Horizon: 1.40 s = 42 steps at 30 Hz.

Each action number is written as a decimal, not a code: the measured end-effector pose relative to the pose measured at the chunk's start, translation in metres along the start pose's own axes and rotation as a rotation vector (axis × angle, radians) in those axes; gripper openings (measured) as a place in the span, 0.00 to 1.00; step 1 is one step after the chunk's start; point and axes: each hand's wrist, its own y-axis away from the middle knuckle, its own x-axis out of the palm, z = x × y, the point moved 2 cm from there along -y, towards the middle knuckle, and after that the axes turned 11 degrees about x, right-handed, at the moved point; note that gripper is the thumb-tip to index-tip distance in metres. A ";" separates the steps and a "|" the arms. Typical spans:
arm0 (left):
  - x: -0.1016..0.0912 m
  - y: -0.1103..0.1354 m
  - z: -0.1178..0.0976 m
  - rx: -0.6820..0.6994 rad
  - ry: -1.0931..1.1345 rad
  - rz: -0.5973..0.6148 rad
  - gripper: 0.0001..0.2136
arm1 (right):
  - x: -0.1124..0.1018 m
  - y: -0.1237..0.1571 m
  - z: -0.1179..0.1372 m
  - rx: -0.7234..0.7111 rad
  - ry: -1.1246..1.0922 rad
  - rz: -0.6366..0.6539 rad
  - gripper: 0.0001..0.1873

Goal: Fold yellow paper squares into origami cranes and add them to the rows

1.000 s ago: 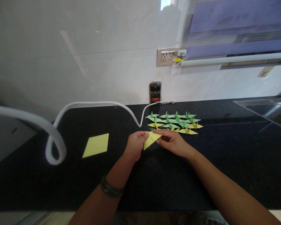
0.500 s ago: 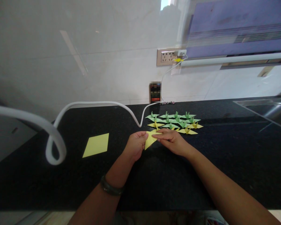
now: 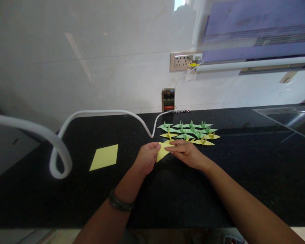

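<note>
A folded piece of yellow paper (image 3: 161, 153) is held up between both hands above the dark counter. My left hand (image 3: 146, 156) pinches its left side, thumb on top. From the other side my right hand (image 3: 184, 152) grips the paper with its fingers stretched along the upper face; part of the folds is hidden under them. Just beyond the hands stand rows of folded paper cranes, green ones (image 3: 192, 128) at the back and yellow ones (image 3: 204, 141) nearer. A flat yellow paper sheet (image 3: 104, 157) lies to the left of my left hand.
A thick white cable (image 3: 104, 112) loops over the counter (image 3: 183, 200) at the left. Against the wall leans a phone-like device (image 3: 168, 100) with a blurred screen, below a wall socket (image 3: 181, 62). A sink (image 3: 292, 117) is set in at the far right.
The right fingers have shifted very slightly on the folded yellow paper. Otherwise the hands, cranes and flat sheet stay in place.
</note>
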 end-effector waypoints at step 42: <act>0.006 0.011 0.003 0.033 -0.371 0.103 0.10 | 0.009 0.002 -0.004 0.714 -0.901 0.226 0.07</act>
